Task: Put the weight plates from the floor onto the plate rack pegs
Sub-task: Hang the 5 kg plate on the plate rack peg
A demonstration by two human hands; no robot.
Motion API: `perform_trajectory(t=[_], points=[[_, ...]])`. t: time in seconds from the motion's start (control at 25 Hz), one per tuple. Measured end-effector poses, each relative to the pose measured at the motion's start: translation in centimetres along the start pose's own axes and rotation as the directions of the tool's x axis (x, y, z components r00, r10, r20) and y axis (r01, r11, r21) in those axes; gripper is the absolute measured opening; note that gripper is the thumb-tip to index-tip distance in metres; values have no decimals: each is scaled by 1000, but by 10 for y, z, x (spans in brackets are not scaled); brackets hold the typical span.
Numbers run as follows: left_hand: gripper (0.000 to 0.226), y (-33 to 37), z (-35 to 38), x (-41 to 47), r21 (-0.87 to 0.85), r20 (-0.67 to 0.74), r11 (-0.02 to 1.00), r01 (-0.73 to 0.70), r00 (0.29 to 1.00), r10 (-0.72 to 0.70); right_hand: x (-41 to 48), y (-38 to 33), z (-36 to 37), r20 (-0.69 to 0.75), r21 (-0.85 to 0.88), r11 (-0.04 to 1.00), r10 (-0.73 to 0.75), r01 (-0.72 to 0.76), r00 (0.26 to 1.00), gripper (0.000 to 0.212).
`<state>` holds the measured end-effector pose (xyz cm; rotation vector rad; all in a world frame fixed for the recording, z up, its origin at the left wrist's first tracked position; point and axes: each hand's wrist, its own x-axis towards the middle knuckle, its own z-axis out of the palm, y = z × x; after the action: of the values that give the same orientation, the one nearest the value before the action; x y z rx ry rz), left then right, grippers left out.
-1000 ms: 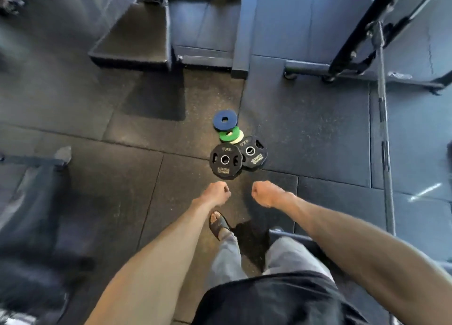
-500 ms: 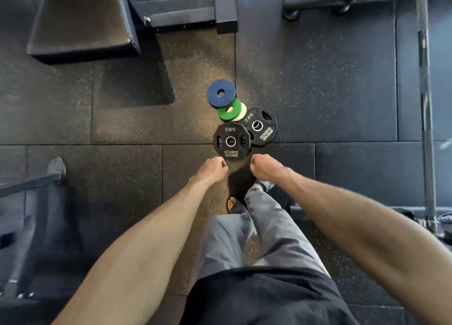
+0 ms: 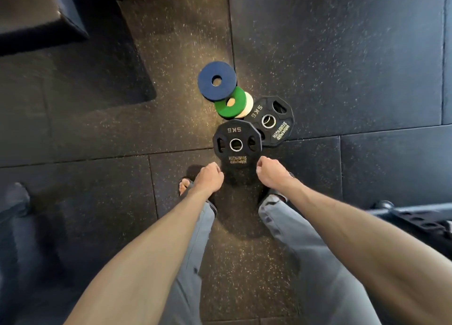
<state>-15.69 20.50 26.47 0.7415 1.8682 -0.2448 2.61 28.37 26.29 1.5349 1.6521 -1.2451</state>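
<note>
Speckled rubber gym floor lying underfoot. Hovering empty, fingers loosely curled: left hand and right hand, flanking the nearest 5 kg plate. Beyond them, overlapping: second 5 kg plate, green plate, blue plate. Probably starting pickup; next needing fingers hooking the grip slots.

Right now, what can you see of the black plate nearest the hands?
The near black plate is a many-sided disc, rubbery-looking, with a metal-ringed centre hole, two grip slots, and pale lettering: 5KG and HAMMER STRENGTH. It lies face up on the floor, its far right edge overlapping the other black plate. The left hand and right hand hover by its near edge, fingers loosely curled, holding nothing.
</note>
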Motion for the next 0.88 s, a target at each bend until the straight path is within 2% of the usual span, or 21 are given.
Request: perform_trajectory(t=[0.08, 0.24, 0.44, 0.64, 0.88], points=[[21, -12, 6, 56, -28, -7, 1000, 1, 1000, -1, 44, 1, 19, -33, 27, 998, 51, -50, 998, 27], [36, -30, 22, 157, -109, -12, 992, 58, 998, -60, 131, 15, 52, -147, 35, 986, 167, -164, 975, 52], [53, -39, 56, 258, -225, 2, 965, 138, 990, -141, 233, 29, 76, -237, 81, 968, 251, -238, 939, 65], [67, -38, 90, 310, -269, 31, 945, 188, 982, -187, 289, 45, 96, -279, 78, 966, 259, -247, 925, 64], [56, -30, 104, 344, -243, -86, 950, 197, 971, -224, 305, 63, 110, -386, 1, 980, 185, -201, 904, 53]])
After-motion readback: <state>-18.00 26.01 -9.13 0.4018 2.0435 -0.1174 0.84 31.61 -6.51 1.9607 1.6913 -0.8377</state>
